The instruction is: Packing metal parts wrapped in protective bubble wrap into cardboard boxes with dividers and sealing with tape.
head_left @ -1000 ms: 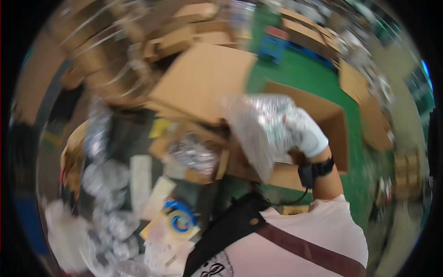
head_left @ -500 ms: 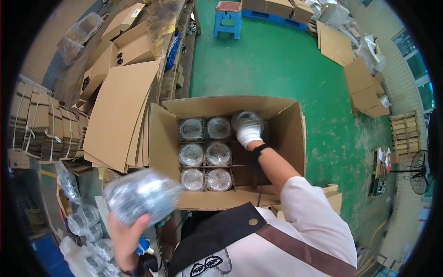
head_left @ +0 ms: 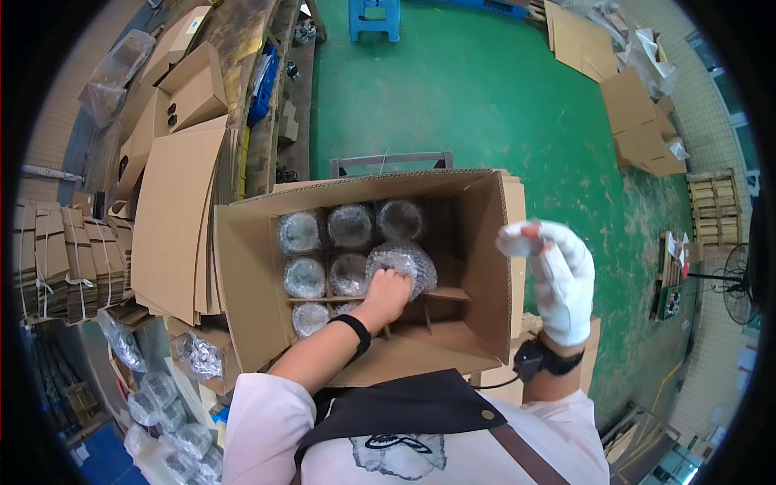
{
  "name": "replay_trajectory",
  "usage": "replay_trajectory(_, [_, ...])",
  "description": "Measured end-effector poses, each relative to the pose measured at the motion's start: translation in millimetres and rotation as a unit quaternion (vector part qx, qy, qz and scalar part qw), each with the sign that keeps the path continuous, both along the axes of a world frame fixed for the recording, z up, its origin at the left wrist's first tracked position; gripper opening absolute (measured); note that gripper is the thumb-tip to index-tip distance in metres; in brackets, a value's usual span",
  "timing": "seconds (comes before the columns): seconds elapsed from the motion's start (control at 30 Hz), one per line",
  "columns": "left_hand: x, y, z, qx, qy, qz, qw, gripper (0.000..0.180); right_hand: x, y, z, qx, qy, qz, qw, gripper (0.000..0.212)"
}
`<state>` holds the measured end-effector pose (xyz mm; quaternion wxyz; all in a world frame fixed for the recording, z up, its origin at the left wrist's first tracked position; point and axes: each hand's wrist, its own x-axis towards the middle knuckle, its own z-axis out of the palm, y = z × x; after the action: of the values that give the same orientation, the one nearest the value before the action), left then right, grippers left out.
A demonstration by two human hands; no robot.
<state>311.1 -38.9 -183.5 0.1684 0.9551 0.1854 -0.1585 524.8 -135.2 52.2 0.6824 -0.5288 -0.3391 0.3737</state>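
Before me stands an open cardboard box [head_left: 242,283] divided by cardboard strips, with bubble-wrapped round bundles [head_left: 301,232] sitting in its cells. My bare left hand [head_left: 388,293] reaches into the box, its fingers closed on another bubble-wrapped round bundle [head_left: 408,263] over the right-hand column, in front of the rear bundle there. What is inside the wrap cannot be made out. My right hand [head_left: 559,279], in a white glove with a bare fingertip showing, is raised just beyond the box's right wall. Its fingers are loosely bent and apart, with nothing seen in them.
Flat cardboard sheets [head_left: 174,218] lean left of the box, beside a long workbench [head_left: 234,48]. More wrapped bundles [head_left: 174,416] lie at the lower left. A blue stool [head_left: 374,20] stands on the green floor ahead; cardboard [head_left: 638,121] and a fan [head_left: 734,287] are at right.
My left hand has carried its wrapped bundle from left of the box into it. My right hand has left the bundle at the rear right cell and moved out past the right wall.
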Motion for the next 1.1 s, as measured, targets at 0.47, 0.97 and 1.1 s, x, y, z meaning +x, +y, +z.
replay_trajectory(0.47, [-122,37,181,-0.223,-0.189,0.05,0.955,0.049,-166,15,-1,-0.155,-0.119,0.077,0.978,0.018])
replay_trajectory(0.97, [-781,-404,123,0.298,0.009,0.888,0.349,0.072,-776,101,1,0.274,-0.42,0.672,0.545,0.032])
replay_trajectory(1.1, [-830,-417,92,0.233,0.092,0.868,0.429,0.071,-951,127,6,0.259,-0.656,0.541,0.458,0.045])
